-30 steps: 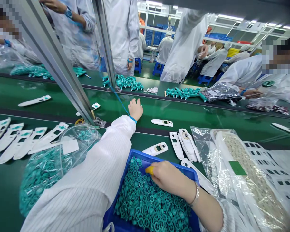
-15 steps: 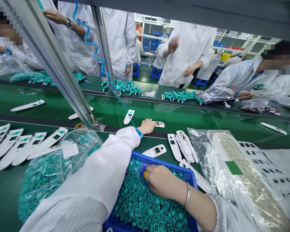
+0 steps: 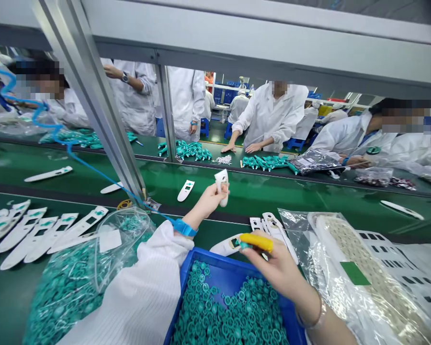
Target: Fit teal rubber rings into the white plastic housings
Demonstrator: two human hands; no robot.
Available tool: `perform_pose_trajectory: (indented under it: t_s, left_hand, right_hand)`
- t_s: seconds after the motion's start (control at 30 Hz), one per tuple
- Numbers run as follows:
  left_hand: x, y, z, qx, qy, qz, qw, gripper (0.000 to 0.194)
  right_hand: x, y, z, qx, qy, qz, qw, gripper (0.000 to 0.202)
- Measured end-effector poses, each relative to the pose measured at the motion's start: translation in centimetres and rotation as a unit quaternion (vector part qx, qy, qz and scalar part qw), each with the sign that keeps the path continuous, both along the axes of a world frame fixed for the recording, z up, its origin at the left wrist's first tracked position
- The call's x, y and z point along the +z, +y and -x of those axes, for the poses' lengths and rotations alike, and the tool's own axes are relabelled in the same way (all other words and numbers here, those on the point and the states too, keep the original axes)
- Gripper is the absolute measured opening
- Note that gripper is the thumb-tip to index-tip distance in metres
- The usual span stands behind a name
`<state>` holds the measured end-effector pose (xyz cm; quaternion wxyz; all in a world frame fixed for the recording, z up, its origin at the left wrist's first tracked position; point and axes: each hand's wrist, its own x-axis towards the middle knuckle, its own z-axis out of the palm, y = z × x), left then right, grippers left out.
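Note:
My left hand [image 3: 209, 200], a blue strap at its wrist, grips a white plastic shell [image 3: 221, 184] raised over the green belt. Lower and to the right, my right hand [image 3: 269, 256] pinches a small teal part [image 3: 243, 244]; a yellow cover is on one finger. Beneath it stands a blue bin [image 3: 221, 258] holding many teal ring-shaped parts [image 3: 233, 316]. Another white shell [image 3: 225, 246] lies behind the bin, partly hidden by my right hand. More white shells [image 3: 273, 225] are stacked just right of it.
A clear bag of teal parts [image 3: 72, 278] and a row of white shells [image 3: 39, 239] lie left. Plastic-wrapped sheets [image 3: 366, 268] lie right. A metal post [image 3: 96, 96] and coiled blue cord [image 3: 89, 167] cross the left side. Co-workers stand or sit beyond the belt.
My left hand has lifted the white shell off the belt. My right hand has risen out of the bin with a teal part. The view has tilted, and a co-worker's hands are now down on the far table.

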<state>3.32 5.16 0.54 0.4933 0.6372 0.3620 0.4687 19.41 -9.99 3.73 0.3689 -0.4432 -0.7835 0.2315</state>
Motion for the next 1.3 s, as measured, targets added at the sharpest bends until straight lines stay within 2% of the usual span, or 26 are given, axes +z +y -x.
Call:
perform_pose_trajectory:
  t_s: [0.1, 0.2, 0.33, 0.43, 0.53, 0.6, 0.73, 0.87, 1.07, 1.17, 1.3]
  left_hand:
    - [1.2, -1.6, 0.8, -0.045, -0.065, 0.025, 0.997, 0.018]
    - [2.1, -2.7, 0.9, -0.040, -0.120, 0.036, 0.991, 0.027]
    - [2.9, -3.8, 0.7, -0.038, -0.149, 0.050, 0.987, 0.035]
    - [3.5, -5.0, 0.8, -0.069, -0.139, 0.056, 0.986, 0.041]
    - [4.0, -6.2, 0.6, -0.102, -0.138, 0.072, 0.982, 0.036]
    - [4.2, -6.9, 0.2, -0.108, -0.139, 0.073, 0.982, 0.032]
    - [4.2, -8.1, -0.5, -0.116, -0.086, 0.030, 0.989, 0.032]
    - [4.4, -9.2, -0.8, -0.130, -0.027, -0.005, 0.991, 0.031]
    - [4.7, -10.3, -1.0, -0.119, -0.052, -0.011, 0.991, 0.030]
    - [4.6, -10.3, -1.0, -0.101, -0.062, -0.024, 0.993, 0.029]
    - [4.4, -10.2, -0.9, -0.071, -0.032, -0.047, 0.996, 0.029]
  right_hand:
    - [0.4, 1.0, -0.4, -0.067, 0.064, -0.005, 0.996, 0.016]
    - [0.6, 1.6, 0.0, -0.112, 0.152, 0.016, 0.982, 0.016]
    - [1.2, 1.9, 0.4, -0.134, 0.247, 0.055, 0.958, 0.024]
    - [1.5, 2.0, 0.3, -0.145, 0.233, 0.067, 0.959, 0.021]
    - [1.6, 2.0, 0.3, -0.171, 0.205, 0.029, 0.963, 0.017]
    - [1.7, 2.2, 0.5, -0.184, 0.223, 0.004, 0.957, 0.016]
    - [1.8, 2.6, 1.0, -0.165, 0.245, -0.011, 0.955, 0.015]
    - [1.6, 2.9, 1.2, -0.166, 0.213, -0.078, 0.960, 0.011]
    - [1.0, 2.8, 1.6, -0.199, 0.200, -0.139, 0.949, 0.009]
    - [1.0, 2.8, 2.2, -0.180, 0.269, -0.097, 0.941, 0.017]
    - [0.9, 3.3, 2.4, -0.117, 0.330, 0.007, 0.937, 0.027]
